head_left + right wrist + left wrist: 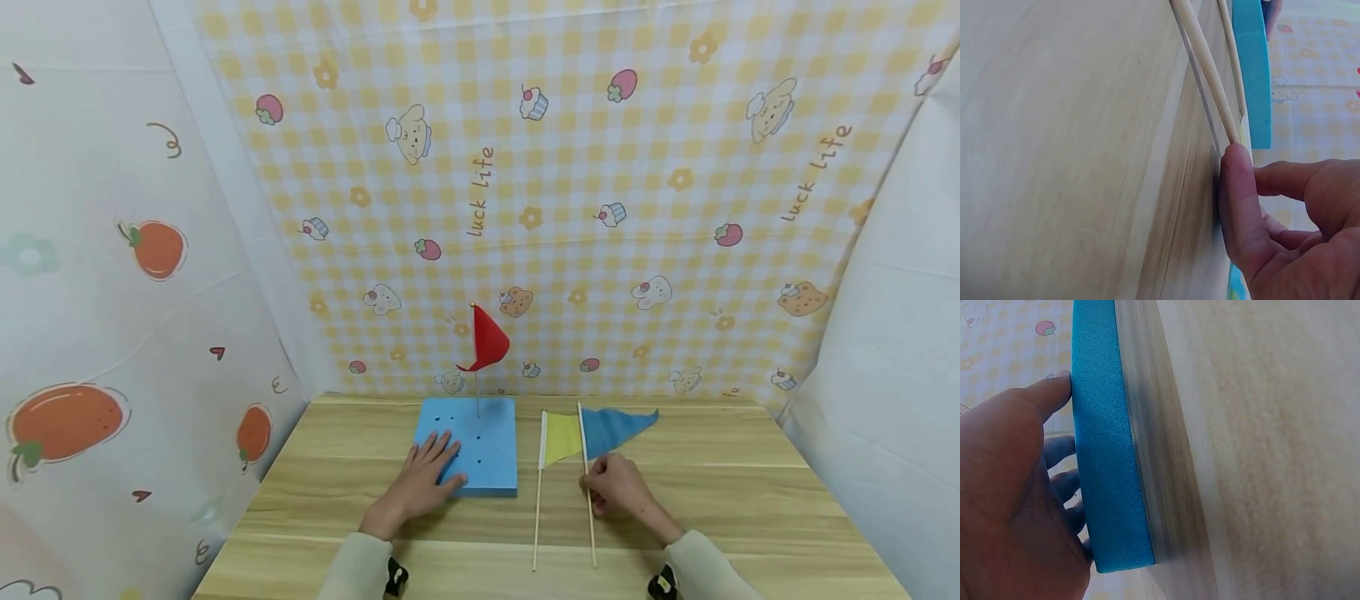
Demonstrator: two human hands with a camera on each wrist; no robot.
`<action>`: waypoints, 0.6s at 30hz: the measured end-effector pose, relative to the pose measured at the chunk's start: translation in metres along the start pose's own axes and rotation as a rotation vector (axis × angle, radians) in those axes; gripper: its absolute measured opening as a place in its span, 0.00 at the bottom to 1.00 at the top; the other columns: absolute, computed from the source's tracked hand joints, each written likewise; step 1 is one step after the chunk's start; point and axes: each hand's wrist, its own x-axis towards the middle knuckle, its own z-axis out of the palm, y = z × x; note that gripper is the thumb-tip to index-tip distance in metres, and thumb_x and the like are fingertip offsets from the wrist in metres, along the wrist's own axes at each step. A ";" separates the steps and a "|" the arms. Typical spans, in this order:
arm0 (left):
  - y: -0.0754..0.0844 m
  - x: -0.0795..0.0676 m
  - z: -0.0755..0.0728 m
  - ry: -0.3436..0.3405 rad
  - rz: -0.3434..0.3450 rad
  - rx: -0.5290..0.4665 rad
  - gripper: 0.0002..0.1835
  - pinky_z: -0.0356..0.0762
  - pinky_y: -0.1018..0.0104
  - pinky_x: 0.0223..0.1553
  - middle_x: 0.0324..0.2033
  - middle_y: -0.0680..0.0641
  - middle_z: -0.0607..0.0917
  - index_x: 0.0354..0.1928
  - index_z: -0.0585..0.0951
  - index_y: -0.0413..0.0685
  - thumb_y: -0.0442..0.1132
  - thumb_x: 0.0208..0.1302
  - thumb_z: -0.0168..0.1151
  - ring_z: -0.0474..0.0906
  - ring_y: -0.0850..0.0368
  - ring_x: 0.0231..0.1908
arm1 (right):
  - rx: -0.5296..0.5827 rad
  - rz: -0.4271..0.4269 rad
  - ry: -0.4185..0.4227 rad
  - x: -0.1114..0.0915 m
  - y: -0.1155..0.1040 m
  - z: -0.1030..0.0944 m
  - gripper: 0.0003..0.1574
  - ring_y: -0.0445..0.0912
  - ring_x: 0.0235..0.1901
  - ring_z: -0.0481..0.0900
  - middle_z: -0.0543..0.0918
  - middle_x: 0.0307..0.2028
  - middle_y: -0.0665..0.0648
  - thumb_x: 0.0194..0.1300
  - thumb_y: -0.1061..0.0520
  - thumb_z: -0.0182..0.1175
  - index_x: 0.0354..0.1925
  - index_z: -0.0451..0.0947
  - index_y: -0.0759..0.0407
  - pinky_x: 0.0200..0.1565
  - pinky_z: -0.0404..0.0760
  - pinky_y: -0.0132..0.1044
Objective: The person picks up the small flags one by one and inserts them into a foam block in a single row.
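Observation:
A blue foam block (495, 475) with several small holes lies on the table, and a red flag (490, 340) stands upright in its back part. My left hand (426, 483) rests on the block's left front part with straight, spread fingers; the left wrist view shows the block's thick side (1104, 450) beside that hand. To the right, my right hand (618, 485) pinches the stick of a blue triangular flag (611, 431) below its cloth. In the right wrist view the pinched stick (1207, 62) runs close over the table. A yellow flag (561, 437) lies just left of the blue one.
The wooden table (735, 492) reaches back to a checkered cloth (570, 167) with printed cartoons. White cloth walls (892, 333) close in both sides.

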 end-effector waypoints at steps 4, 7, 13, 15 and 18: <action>-0.001 0.000 0.000 0.010 0.010 -0.002 0.38 0.42 0.26 0.80 0.83 0.35 0.60 0.80 0.67 0.41 0.56 0.79 0.59 0.48 0.30 0.83 | 0.040 0.010 0.030 0.002 -0.002 -0.001 0.09 0.42 0.14 0.82 0.82 0.17 0.57 0.64 0.68 0.65 0.26 0.80 0.65 0.20 0.85 0.36; -0.002 0.000 0.001 0.019 0.018 -0.001 0.39 0.43 0.25 0.80 0.82 0.34 0.60 0.80 0.67 0.40 0.57 0.79 0.59 0.49 0.29 0.83 | 0.066 0.007 0.060 0.004 -0.004 -0.002 0.08 0.43 0.16 0.82 0.83 0.20 0.57 0.67 0.68 0.64 0.30 0.80 0.66 0.21 0.85 0.36; -0.002 -0.002 0.000 0.018 0.024 -0.010 0.38 0.43 0.25 0.79 0.82 0.34 0.61 0.80 0.68 0.40 0.56 0.79 0.60 0.49 0.28 0.83 | 0.156 -0.029 0.137 0.008 -0.014 -0.004 0.06 0.45 0.20 0.85 0.85 0.24 0.59 0.71 0.67 0.65 0.35 0.80 0.68 0.25 0.88 0.37; -0.001 -0.002 0.000 0.014 0.025 -0.011 0.38 0.42 0.25 0.79 0.82 0.34 0.60 0.80 0.67 0.40 0.57 0.79 0.59 0.49 0.28 0.83 | 0.188 -0.052 0.152 0.009 -0.017 -0.004 0.06 0.48 0.22 0.87 0.86 0.25 0.60 0.71 0.66 0.66 0.36 0.80 0.69 0.26 0.89 0.38; 0.000 -0.002 -0.001 0.009 0.020 -0.014 0.38 0.41 0.25 0.80 0.83 0.34 0.59 0.80 0.67 0.40 0.56 0.79 0.59 0.48 0.29 0.83 | 0.219 -0.076 0.164 0.011 -0.025 -0.005 0.06 0.51 0.24 0.89 0.86 0.27 0.60 0.71 0.65 0.67 0.37 0.80 0.69 0.29 0.91 0.39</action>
